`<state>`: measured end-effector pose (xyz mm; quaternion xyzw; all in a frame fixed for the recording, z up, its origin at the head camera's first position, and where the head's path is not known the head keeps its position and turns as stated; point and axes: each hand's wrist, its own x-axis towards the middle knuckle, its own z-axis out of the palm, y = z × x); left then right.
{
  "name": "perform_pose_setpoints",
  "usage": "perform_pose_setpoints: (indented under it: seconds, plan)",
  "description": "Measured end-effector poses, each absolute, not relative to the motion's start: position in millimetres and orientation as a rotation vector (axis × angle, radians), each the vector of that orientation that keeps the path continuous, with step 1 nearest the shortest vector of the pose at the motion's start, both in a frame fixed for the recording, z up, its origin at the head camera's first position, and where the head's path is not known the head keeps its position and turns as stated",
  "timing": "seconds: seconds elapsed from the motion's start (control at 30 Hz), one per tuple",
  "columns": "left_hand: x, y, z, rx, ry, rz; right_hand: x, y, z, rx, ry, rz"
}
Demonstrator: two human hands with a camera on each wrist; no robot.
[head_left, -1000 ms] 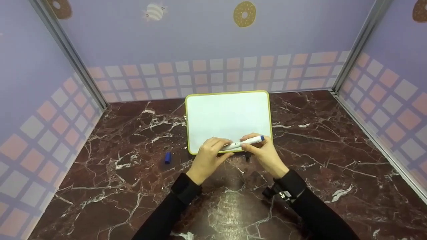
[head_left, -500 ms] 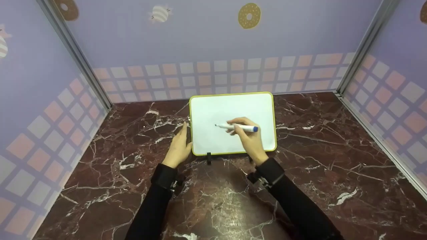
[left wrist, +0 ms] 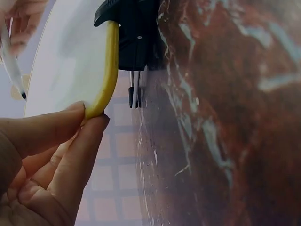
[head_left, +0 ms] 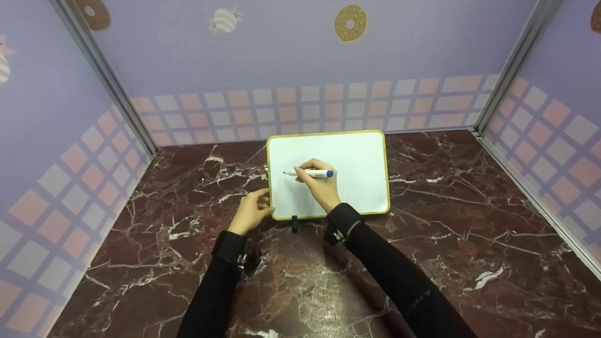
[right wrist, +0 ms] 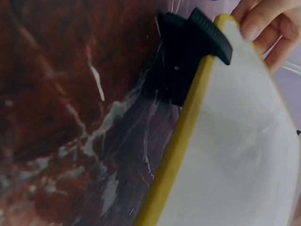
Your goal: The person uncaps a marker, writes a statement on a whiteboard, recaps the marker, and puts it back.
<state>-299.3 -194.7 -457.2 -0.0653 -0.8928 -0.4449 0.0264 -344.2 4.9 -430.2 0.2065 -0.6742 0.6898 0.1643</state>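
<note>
A whiteboard (head_left: 361, 169) with a yellow frame leans back on a black stand (head_left: 295, 224). My left hand (head_left: 250, 212) pinches its lower left corner between thumb and finger, which the left wrist view shows closely. In front of the board my right hand (head_left: 321, 185) holds an uncapped white marker (head_left: 305, 173) with a blue end, in a writing grip. The marker's dark tip points left, near the board's left side. Whether it touches the surface I cannot tell. No writing shows on the board.
Dark red marbled tabletop (head_left: 460, 225) lies around the board. A patterned back wall (head_left: 281, 61) rises just behind it, with side walls left and right. The right wrist view shows a black stand clip (right wrist: 209, 37) hooked over the frame's lower edge.
Both hands were on the marker; the left hand let go and moved left to the board's corner. The right hand carried the marker up and left across the board. The loose blue cap no longer shows.
</note>
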Motion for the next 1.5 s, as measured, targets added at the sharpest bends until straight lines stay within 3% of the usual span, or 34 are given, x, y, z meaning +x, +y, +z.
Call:
perform_pose_setpoints:
  seconds: [0.23,0.97,1.5]
  plan:
    - [-301,-194,-458,-0.202,-2.755,-1.390,-357,-3,-437,0.547,-1.932,1.990]
    - [-299,-194,-458,-0.213,-2.728,-1.386,-348,-3,-441,0.591,-2.116,1.798]
    - [-297,-195,-457,-0.201,-2.749,-1.388,-333,2,-418,0.560,-2.055,1.762]
